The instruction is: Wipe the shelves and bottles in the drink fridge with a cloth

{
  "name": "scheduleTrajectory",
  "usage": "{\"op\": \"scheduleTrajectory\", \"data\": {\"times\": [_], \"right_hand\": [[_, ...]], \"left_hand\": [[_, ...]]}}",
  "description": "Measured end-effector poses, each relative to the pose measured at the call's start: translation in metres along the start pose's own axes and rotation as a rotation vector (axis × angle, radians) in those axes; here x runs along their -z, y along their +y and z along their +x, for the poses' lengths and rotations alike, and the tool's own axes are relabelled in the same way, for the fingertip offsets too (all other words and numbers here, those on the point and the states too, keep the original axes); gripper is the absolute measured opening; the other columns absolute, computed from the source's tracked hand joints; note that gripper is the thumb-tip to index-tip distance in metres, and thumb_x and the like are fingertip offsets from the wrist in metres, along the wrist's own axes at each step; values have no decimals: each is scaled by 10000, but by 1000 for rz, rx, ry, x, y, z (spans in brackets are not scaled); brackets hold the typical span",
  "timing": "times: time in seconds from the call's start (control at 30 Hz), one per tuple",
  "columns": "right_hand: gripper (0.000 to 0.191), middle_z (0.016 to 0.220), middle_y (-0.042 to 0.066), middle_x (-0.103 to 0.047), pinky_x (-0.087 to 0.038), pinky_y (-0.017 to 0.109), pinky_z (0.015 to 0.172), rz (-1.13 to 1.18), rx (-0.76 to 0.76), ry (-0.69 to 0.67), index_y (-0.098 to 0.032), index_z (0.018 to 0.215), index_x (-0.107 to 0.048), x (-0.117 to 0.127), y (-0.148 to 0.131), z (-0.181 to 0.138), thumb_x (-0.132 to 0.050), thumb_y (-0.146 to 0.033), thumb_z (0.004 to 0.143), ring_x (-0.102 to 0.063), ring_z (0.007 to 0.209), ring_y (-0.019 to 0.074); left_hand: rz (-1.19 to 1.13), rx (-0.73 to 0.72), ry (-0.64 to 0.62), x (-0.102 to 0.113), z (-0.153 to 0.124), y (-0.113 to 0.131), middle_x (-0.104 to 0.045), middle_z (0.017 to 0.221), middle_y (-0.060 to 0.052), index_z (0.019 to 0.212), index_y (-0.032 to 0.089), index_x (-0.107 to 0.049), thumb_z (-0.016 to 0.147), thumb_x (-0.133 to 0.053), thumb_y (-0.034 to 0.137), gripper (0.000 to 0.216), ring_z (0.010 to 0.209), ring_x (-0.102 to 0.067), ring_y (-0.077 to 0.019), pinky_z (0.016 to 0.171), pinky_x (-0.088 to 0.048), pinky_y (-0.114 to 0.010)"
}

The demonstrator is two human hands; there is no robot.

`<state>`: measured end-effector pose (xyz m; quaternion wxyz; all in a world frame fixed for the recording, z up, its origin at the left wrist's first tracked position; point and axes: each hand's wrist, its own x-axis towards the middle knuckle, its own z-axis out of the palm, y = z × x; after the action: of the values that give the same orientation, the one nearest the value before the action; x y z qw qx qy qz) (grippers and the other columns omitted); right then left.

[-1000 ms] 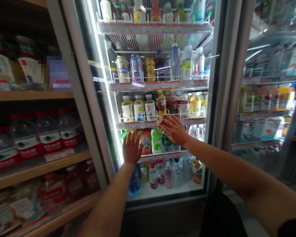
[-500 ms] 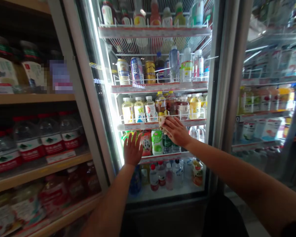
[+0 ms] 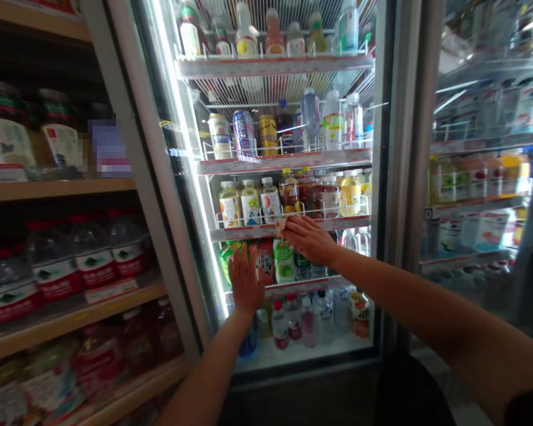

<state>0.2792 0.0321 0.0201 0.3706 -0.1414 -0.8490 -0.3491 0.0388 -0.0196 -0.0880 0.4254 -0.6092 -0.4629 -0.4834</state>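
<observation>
A glass door [image 3: 391,195] of a lit drinks fridge stands in front of me. My right hand [image 3: 310,241] presses a small pale cloth [image 3: 282,226] flat to the glass, level with the shelf edge below the row of tea bottles. Its fingers lie together over the cloth and partly hide it. Lower and to the left, my left hand [image 3: 247,283] is held up with fingers spread and nothing in it. It is at or close to the glass; contact cannot be made out. Behind the glass are a green bottle [image 3: 284,260] and several other drinks.
On the left, wooden shelves [image 3: 71,322] hold large red-capped bottles [image 3: 89,251] and jars. Another fridge door [image 3: 475,204] with drinks is on the right. Inside the middle fridge are cans [image 3: 244,133] and small red-capped bottles [image 3: 279,324] at the bottom.
My right hand has slid a little to the left with the cloth along the glass. My left hand has shifted slightly down and right, still open. The view has tilted slightly.
</observation>
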Motion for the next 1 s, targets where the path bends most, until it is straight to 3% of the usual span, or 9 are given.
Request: {"op": "scheduleTrajectory", "data": {"times": [0.17,0.37,0.6,0.7,0.83,1.0], "right_hand": [[563,1519,122,-533,-319,465,1243,66,-43,4,-173,1484,-510,-5,-7,10,-584,-176,925,-376,1488,242],[692,1605,129,-419,-336,456,1244,177,-44,43,-167,1602,-283,-8,-16,17,-509,-147,948,-279,1540,222],[745,1580,144,-453,-380,424,1222,249,-76,147,-158,1632,-145,-10,-9,6,-466,-128,961,-316,1525,194],[660,1568,157,-467,-376,449,1219,180,-133,151,-136,1596,-281,-7,-2,-3,-471,-162,965,-345,1512,218],[535,1533,168,-510,-326,493,1232,43,-197,120,-136,1473,-506,1,9,-18,-528,-213,944,-390,1488,264],[492,1542,156,-503,-321,487,1228,-4,-180,112,-146,1418,-565,10,16,-34,-549,-226,933,-384,1490,272]], "left_hand": [[-17,46,9,3,10,19,-198,1687,-156,1548,199,-374,972,-520,199,595,1582,-91,-313,1255,-207,-563],[-112,-138,35,1,28,40,-173,1693,-160,1615,233,-195,954,-536,157,749,1567,-186,-299,1237,-284,-522],[-174,-263,-1,-6,49,65,-342,1630,-178,1608,169,-202,948,-520,142,733,1566,-196,-266,1240,-296,-488],[-183,-315,-45,-11,56,70,-412,1593,-175,1606,137,-196,940,-510,136,737,1562,-213,-248,1241,-300,-474],[-156,-347,-122,-16,60,73,-378,1615,-162,1603,144,-228,932,-491,128,721,1561,-216,-254,1229,-321,-469],[-91,-381,-146,-20,60,80,-390,1613,-129,1566,155,-357,914,-524,138,673,1550,-252,-261,1258,-262,-442]]}}
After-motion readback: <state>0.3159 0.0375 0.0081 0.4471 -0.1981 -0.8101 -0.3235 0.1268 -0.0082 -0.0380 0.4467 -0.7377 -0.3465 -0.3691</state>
